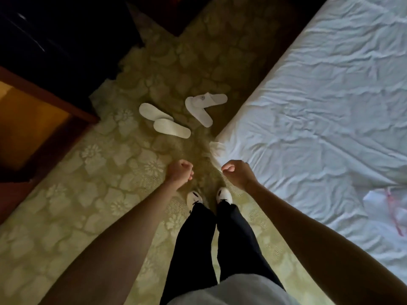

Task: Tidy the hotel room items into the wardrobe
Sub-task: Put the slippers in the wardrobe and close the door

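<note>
Here we are standing on the patterned green carpet (92,164), looking straight down at two bare arms reaching forward. Our left hand (179,171) is curling its fingers into a loose fist and holding nothing. Our right hand (236,172) is doing the same, fingers folded in toward the palm with nothing inside them. The two fists are hanging side by side above our two white shoes (209,197), apart from each other.

Four white slippers are lying on the carpet ahead of us, well beyond the hands. Two of them, the left pair of slippers (164,121), are lying with flat surfaces up, one overlapping the end of the other, toward the carpet's left edge near the wooden furniture (50,100). The other two, the right pair of slippers (203,107), are crossing at one end into a V shape, and one is showing a small round emblem on its upper. This pair is sitting close to the corner of the bed (319,95).

The bed, one, is running along the carpet's right edge under a wrinkled white sheet. Near the sheet's lower right edge one pale item with pink trim (387,205) is resting; we cannot tell what it is. A dark cabinet front (55,34) is filling the upper left corner.
</note>
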`<action>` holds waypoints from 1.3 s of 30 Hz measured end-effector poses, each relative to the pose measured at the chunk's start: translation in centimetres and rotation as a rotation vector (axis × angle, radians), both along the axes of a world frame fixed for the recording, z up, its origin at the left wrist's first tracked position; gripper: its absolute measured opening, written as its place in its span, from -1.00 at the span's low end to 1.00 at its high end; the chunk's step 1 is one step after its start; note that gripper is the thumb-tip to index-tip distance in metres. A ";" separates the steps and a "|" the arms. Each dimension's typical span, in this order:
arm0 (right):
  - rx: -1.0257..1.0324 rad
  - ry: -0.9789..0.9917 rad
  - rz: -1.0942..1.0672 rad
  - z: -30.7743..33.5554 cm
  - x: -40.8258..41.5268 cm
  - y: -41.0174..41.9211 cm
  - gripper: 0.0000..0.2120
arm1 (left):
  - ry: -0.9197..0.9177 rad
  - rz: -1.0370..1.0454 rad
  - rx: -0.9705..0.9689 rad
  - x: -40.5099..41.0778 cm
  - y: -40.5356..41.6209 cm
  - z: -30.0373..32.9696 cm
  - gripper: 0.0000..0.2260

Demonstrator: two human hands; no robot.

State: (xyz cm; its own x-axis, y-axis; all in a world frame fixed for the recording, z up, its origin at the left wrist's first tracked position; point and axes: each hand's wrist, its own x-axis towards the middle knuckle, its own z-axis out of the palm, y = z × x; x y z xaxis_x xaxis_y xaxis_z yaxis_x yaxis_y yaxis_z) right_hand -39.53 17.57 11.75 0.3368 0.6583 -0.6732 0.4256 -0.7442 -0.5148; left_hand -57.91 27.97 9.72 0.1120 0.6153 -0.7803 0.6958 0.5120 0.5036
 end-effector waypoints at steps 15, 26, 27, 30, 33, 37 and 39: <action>0.020 -0.241 0.272 -41.2 -4.1 27.3 -0.71 | 0.129 0.037 0.063 0.3 18.9 -37.6 -0.75; 0.146 -0.402 0.525 -65.5 -4.5 43.8 -0.65 | 0.010 0.468 -0.045 -1.3 29.5 -69.9 -0.40; 0.139 -0.382 0.485 -66.6 -4.6 44.8 -0.65 | -0.023 0.509 -0.045 -1.0 29.6 -69.8 -0.37; 0.146 -0.320 0.345 -69.0 -5.0 46.7 -0.64 | -0.054 0.641 0.000 -0.4 30.5 -66.8 -0.29; 0.266 -0.298 0.261 -71.2 -5.8 48.3 -0.44 | -0.040 0.750 -0.028 -0.2 32.7 -66.7 -0.12; 0.302 -0.170 0.270 -72.3 -7.2 50.2 -0.45 | -0.079 0.848 -0.089 0.7 34.2 -67.3 -0.06; 0.298 -0.127 0.286 -72.3 -7.6 50.4 -0.57 | -0.066 0.884 -0.101 0.6 34.0 -68.2 -0.10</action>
State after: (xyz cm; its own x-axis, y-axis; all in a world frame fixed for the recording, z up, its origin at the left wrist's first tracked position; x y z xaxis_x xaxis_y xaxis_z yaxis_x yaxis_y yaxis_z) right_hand -47.16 67.99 -60.60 0.1806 0.8967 -0.4042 0.6670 -0.4137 -0.6196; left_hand -57.28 62.01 -58.48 -0.3241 0.4266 -0.8444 -0.0035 0.8920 0.4520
